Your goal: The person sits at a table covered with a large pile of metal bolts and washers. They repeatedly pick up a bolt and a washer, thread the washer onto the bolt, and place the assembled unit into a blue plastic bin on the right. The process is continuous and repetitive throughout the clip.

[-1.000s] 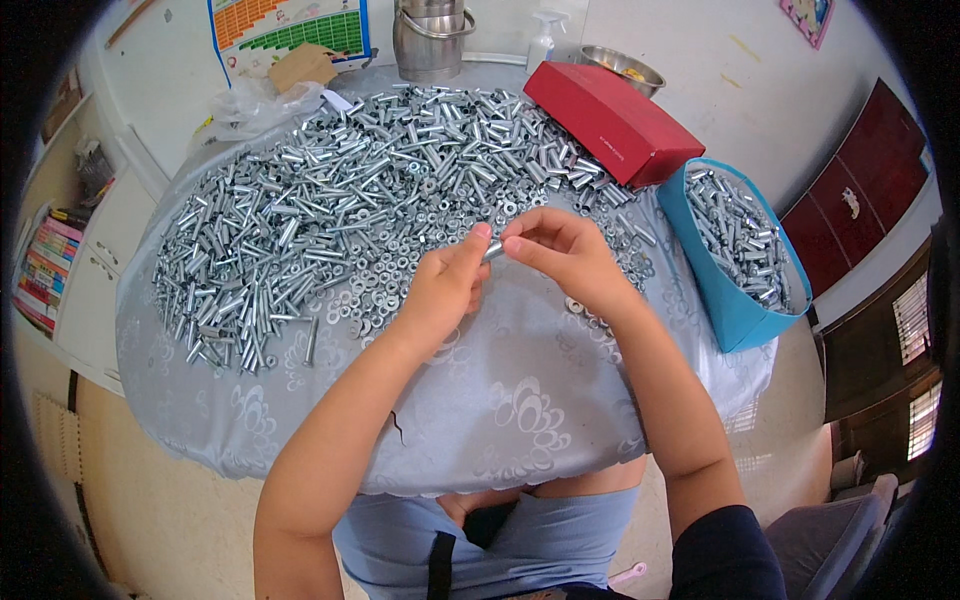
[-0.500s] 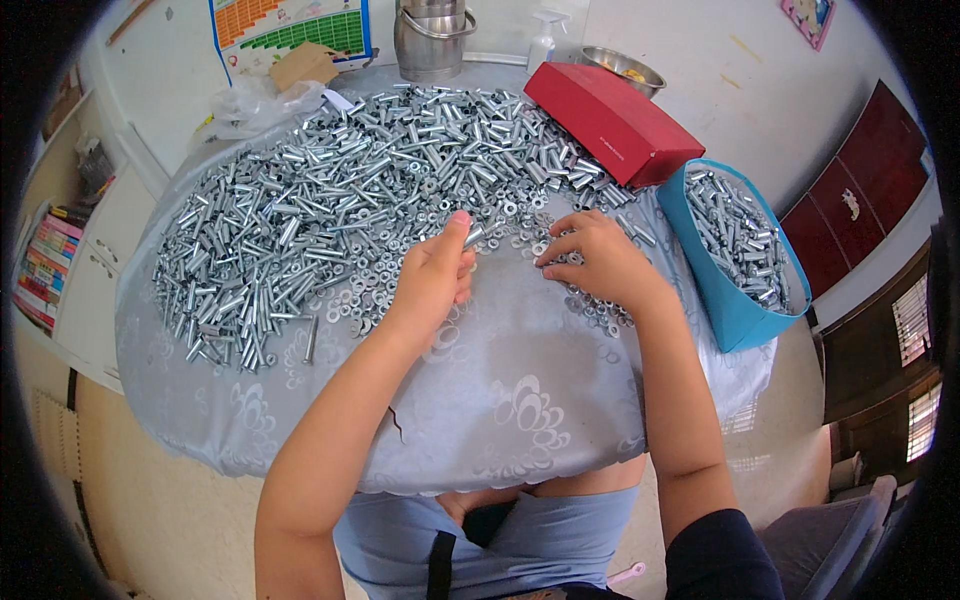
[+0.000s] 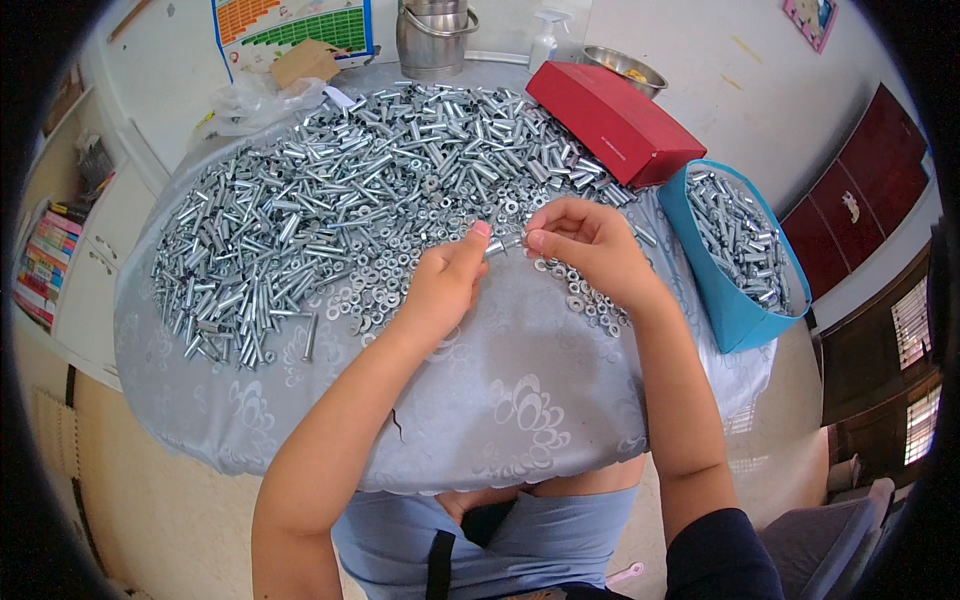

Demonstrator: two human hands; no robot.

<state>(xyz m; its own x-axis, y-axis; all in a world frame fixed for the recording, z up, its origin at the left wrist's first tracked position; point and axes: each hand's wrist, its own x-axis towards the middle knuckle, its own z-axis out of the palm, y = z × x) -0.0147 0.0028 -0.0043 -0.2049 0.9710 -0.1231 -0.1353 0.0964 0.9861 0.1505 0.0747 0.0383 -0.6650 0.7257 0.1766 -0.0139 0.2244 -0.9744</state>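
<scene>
My left hand [image 3: 447, 275] is closed around a silver bolt with a sleeve [image 3: 503, 244], its thumb on top and the bolt's end pointing right. At that end, the thumb and fingertips of my right hand [image 3: 590, 250] are pinched together on a small metal piece, too small to tell whether washer or nut. Loose washers and nuts [image 3: 590, 298] lie below my right hand, and more spread beside my left. Behind both hands rises a wide heap of silver bolts and sleeves [image 3: 330, 190]. A single bolt [image 3: 309, 338] lies apart at the heap's near left edge.
A blue fabric basket [image 3: 712, 290] full of bolts stands at the right table edge. Behind it, a red box [image 3: 610, 125] borders the heap. A steel bowl [image 3: 655, 82], a spray bottle [image 3: 543, 48], a metal pail [image 3: 432, 50] and a plastic bag [image 3: 250, 108] stand or lie at the back.
My right hand has lifted from the washers and nuts and moved left to the bolt's end, fingers now pinched. My left hand has shifted slightly right, still holding the bolt.
</scene>
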